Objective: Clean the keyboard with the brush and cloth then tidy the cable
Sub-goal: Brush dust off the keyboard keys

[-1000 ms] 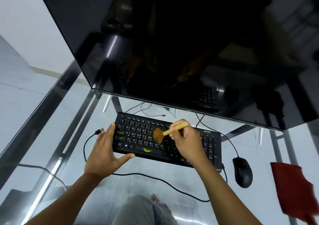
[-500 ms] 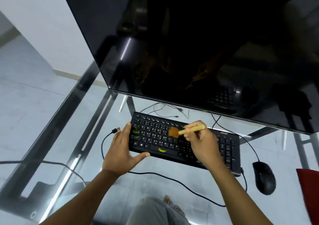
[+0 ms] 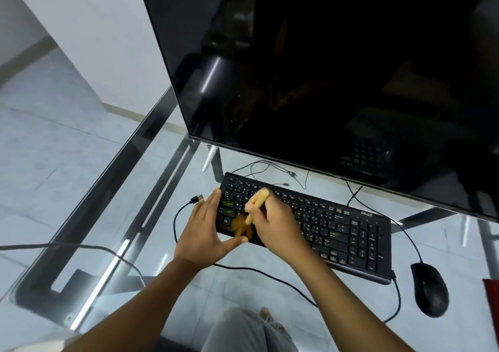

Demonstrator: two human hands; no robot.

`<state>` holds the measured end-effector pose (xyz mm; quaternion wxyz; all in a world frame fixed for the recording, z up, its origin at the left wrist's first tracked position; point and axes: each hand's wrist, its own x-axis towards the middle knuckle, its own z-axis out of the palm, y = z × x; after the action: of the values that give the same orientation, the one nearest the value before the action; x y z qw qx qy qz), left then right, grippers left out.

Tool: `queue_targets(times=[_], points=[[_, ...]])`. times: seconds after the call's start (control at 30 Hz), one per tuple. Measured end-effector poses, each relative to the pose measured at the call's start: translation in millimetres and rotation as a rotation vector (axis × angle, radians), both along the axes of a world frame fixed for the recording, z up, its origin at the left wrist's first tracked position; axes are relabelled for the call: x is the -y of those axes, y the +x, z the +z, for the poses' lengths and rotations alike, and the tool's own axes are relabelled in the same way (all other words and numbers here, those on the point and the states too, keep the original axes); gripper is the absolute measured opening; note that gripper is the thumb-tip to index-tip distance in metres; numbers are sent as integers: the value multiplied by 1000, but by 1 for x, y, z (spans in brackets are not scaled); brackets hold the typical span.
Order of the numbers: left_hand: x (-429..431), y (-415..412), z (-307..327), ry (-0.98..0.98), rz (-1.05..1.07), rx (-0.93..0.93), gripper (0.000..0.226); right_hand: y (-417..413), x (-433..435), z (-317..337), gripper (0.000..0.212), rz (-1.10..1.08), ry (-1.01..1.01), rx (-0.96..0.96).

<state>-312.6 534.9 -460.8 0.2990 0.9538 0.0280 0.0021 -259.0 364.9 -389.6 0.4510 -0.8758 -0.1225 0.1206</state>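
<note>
Right hand (image 3: 278, 226) grips the brush (image 3: 256, 204), bristles on the left-end keys of the keyboard (image 3: 337, 230). Left hand (image 3: 208, 232), fingers straight, braces the keyboard's left end. Cable (image 3: 270, 273) lies loose on the glass counter (image 3: 81, 216) nearer the person. Mouse (image 3: 429, 289) and red cloth (image 3: 492, 297) lie at the right; the monitor (image 3: 324, 68) stands behind

Soft daylight, glare-streaked glass table (image 3: 81, 216), motion-blurred brush (image 3: 243, 226).

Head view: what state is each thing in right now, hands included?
keyboard: flat on glass desk, green bits on keys
brush: bristles down on left keys, blurred
left hand: fingers straight, bracing keyboard's left end
right hand: grips the brush
cable: plug free, lying loose
monitor: dark
cloth: untouched at right edge
mouse: untouched
</note>
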Motion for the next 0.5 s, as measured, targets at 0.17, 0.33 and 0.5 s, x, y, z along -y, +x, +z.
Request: queue_targets(times=[0.17, 0.33, 0.5], points=[[1, 1, -1, -10, 4, -7, 119, 4, -1, 5, 14, -178, 163, 147], [-1, 0, -2, -8, 9, -30, 121, 1, -4, -2, 10, -33, 57, -33], [0, 0, -2, -9, 4, 1, 120, -5, 27, -7, 11, -216, 207, 13]])
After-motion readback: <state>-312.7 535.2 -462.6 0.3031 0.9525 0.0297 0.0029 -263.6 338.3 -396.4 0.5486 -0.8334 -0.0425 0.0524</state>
